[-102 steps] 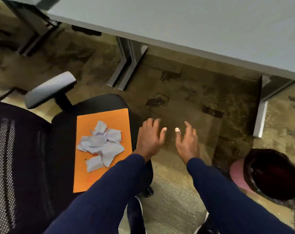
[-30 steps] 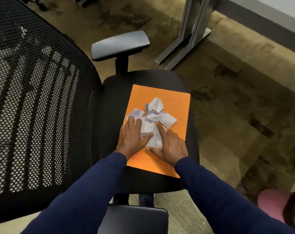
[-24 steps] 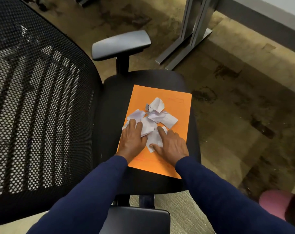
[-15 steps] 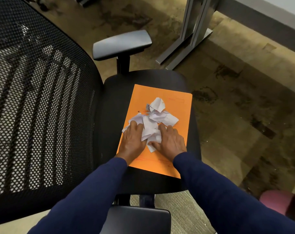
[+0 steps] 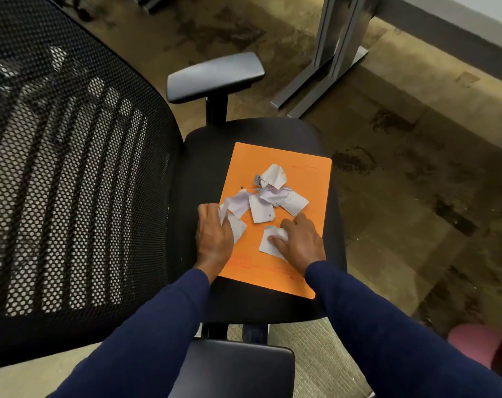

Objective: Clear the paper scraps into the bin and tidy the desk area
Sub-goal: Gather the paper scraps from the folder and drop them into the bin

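An orange folder (image 5: pixel 278 162) lies on the black seat of an office chair (image 5: pixel 204 156). Several white paper scraps (image 5: pixel 272 196) are piled on its middle. My left hand (image 5: pixel 214 237) rests at the folder's left edge with its fingers curled on one scrap (image 5: pixel 236 228). My right hand (image 5: pixel 301 239) presses its fingers on another scrap (image 5: pixel 270 242) near the folder's lower middle. The pink bin (image 5: pixel 474 346) shows partly at the bottom right corner, on the floor.
The chair's mesh back (image 5: pixel 57 182) fills the left side; its armrests stand at the top middle (image 5: pixel 215 74) and bottom middle (image 5: pixel 238 366). Grey desk legs (image 5: pixel 330 53) stand on the stained carpet at the upper right.
My hands have pulled apart and toward me, each dragging a scrap away from the pile. Earlier I turned from the floor to the chair.
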Action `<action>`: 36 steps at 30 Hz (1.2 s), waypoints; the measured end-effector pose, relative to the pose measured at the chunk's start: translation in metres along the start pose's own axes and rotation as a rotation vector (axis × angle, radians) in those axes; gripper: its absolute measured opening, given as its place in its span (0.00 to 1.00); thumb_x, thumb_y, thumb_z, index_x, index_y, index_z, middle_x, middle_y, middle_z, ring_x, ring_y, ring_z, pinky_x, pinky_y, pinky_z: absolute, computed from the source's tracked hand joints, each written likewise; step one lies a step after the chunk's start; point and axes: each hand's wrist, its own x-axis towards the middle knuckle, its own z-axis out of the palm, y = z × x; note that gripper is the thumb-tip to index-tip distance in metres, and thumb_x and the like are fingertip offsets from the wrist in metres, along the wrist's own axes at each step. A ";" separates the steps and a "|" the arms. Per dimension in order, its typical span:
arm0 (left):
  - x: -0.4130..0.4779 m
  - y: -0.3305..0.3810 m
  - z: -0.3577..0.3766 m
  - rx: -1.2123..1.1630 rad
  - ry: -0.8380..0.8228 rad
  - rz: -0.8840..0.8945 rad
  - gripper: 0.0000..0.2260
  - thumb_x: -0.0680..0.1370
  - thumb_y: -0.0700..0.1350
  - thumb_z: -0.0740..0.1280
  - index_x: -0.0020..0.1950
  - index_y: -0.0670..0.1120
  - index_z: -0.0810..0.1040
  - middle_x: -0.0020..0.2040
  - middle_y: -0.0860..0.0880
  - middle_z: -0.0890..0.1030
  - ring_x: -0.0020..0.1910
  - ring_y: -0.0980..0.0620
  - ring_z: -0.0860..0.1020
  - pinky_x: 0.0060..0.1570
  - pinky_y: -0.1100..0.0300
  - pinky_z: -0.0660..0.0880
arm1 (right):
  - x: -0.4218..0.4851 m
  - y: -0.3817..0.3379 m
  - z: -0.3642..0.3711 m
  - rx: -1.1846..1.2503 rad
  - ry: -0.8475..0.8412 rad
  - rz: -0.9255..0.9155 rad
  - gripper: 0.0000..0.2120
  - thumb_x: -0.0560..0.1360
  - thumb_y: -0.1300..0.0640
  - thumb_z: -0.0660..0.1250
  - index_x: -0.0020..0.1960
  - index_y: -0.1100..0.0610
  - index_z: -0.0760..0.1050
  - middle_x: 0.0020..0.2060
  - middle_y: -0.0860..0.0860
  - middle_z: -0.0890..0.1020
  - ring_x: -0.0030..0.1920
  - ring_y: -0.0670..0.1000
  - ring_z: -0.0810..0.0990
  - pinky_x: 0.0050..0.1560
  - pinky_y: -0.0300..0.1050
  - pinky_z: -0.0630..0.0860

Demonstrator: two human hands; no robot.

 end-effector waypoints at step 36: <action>-0.003 -0.015 -0.003 0.158 -0.094 -0.063 0.09 0.76 0.34 0.64 0.54 0.43 0.70 0.52 0.43 0.72 0.47 0.40 0.74 0.44 0.48 0.74 | -0.027 -0.011 -0.015 0.435 0.077 0.087 0.08 0.78 0.57 0.64 0.53 0.50 0.66 0.41 0.53 0.79 0.39 0.55 0.78 0.39 0.52 0.77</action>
